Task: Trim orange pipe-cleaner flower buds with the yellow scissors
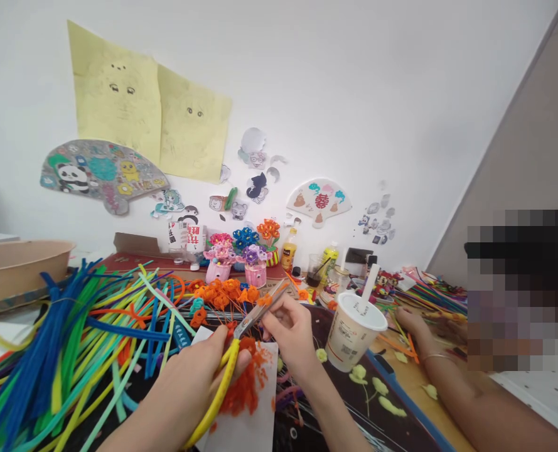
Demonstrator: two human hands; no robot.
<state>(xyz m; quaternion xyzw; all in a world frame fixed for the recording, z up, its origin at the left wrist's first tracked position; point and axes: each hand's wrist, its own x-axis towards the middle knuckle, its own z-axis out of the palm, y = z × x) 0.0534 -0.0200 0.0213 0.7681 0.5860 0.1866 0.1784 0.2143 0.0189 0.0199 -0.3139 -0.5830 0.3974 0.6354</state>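
Observation:
My left hand (184, 392) is closed round the yellow handles of a pair of scissors (226, 376), whose metal blades point up and right. My right hand (292, 336) pinches a small orange fuzzy piece (264, 300) right at the blades. Under both hands lies a white sheet of paper (253, 433) covered with orange fluff trimmings (246, 383). Several finished orange pipe-cleaner flowers (222, 294) lie just beyond the scissors.
A big pile of coloured pipe cleaners (76, 339) fills the left. A white paper cup with a straw (351, 336) stands right of my hands. Small flower pots (255, 267) and bottles line the wall. Another person's hand (413, 323) rests on the table at right.

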